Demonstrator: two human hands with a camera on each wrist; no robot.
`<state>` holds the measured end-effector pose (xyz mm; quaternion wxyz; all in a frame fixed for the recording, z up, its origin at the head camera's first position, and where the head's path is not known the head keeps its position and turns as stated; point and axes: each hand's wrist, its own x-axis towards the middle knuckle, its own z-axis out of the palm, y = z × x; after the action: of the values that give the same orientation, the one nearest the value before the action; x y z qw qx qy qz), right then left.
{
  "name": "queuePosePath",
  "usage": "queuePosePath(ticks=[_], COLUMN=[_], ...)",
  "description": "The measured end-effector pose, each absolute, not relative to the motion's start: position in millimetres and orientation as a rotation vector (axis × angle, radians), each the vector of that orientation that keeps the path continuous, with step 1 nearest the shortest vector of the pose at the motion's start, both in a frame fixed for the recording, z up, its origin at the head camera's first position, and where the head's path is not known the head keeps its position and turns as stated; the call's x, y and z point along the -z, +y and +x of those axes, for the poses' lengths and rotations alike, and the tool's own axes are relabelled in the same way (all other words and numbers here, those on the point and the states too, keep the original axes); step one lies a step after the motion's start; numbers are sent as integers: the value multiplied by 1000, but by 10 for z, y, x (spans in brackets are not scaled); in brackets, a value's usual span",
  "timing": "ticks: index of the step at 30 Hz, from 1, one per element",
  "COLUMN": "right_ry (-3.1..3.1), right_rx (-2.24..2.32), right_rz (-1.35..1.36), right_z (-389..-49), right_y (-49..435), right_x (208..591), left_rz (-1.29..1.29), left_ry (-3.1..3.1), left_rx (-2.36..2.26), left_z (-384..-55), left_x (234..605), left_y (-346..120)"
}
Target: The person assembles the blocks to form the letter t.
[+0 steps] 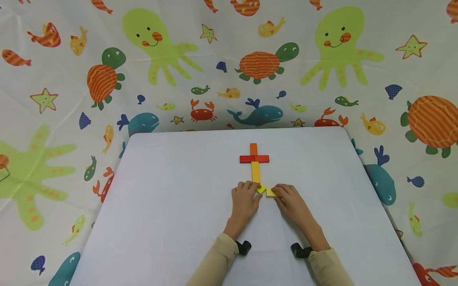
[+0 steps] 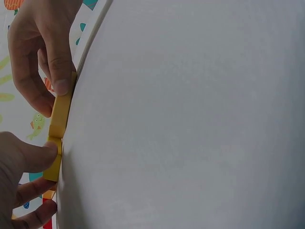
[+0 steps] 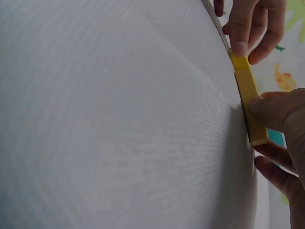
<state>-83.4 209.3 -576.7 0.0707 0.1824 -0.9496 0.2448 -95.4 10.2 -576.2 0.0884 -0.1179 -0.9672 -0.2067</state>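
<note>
My left hand (image 1: 245, 200) pinches a small bright yellow block (image 1: 261, 189) between thumb and fingers on the white tabletop. To its right, my right hand (image 1: 293, 204) grips a longer pale yellow block (image 3: 252, 105), which lies crosswise with its left end against or very close to the bright yellow one. Beyond the left fingers, an amber block (image 1: 255, 171) runs away from me up to a crosswise red bar (image 1: 262, 159), which seems made of two pieces. An orange block (image 1: 253, 149) stands off the far side of that bar. Fingers partly cover both yellow blocks.
The white table (image 1: 171, 198) ends at a far edge, where a cloth (image 1: 214, 107) printed with sea animals hangs behind and at both sides. Black wrist cameras, left (image 1: 245, 248) and right (image 1: 300, 251), sit at the beige sleeves' cuffs.
</note>
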Motion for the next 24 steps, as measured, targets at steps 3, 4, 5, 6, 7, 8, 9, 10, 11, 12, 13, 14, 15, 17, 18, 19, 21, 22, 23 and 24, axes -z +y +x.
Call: queuePosePath(ticks=[3, 4, 5, 6, 7, 8, 9, 10, 11, 12, 13, 14, 15, 17, 18, 19, 21, 22, 23, 24], right_ry=[-2847, -2843, -2841, -2841, -2841, -2844, -2847, -2852, -2857, -2861, -2863, -2864, -2865, -2864, -2864, -2864, -2868, -2872, -2871, -2868], right_rx=[-732, -729, -727, -724, -725, -728, -730, -734, -736, -739, -741, -742, -742, -744, -745, -745, -748, -754, -755, -759], right_rz=[551, 553, 554, 555, 558, 559, 560, 559, 558, 560, 561, 562, 565, 567, 568, 568, 567, 564, 566, 567], right_z=[-830, -831, -829, -828, -828, -827, -827, -829, -829, -831, -832, -833, -834, -836, -835, -836, -835, -834, -833, -831], right_y=[2089, 2090, 2090, 2090, 2090, 2091, 2093, 2095, 2097, 2099, 2100, 2102, 2103, 2104, 2104, 2104, 2105, 2107, 2110, 2111], right_x=[5768, 5770, 5769, 5768, 5767, 5765, 5765, 5763, 5762, 5761, 5760, 5759, 5758, 5754, 5752, 5755, 5754, 5754, 5759, 5759], left_rz=[-350, -350, -349, -349, -350, -349, -349, -348, -348, -348, -347, -346, -347, -349, -350, -351, -353, -352, -351, -350], left_ry=[-2874, -2872, -2869, -2867, -2866, -2866, -2866, -2867, -2867, -2868, -2869, -2869, -2868, -2865, -2864, -2862, -2863, -2865, -2868, -2870], left_rx=[618, 621, 623, 622, 622, 620, 621, 623, 625, 625, 628, 631, 635, 639, 639, 641, 645, 650, 655, 664], left_z=[-953, -952, -950, -949, -949, -948, -948, -948, -949, -951, -952, -954, -956, -959, -960, -960, -957, -956, -954, -952], left_x=[5767, 5767, 5766, 5764, 5764, 5762, 5761, 5761, 5762, 5764, 5767, 5770, 5775, 5782, 5785, 5786, 5783, 5780, 5778, 5777], left_y=[101, 101, 101, 100, 101, 101, 101, 102, 103, 104, 104, 104, 104, 102, 101, 99, 97, 96, 95, 91])
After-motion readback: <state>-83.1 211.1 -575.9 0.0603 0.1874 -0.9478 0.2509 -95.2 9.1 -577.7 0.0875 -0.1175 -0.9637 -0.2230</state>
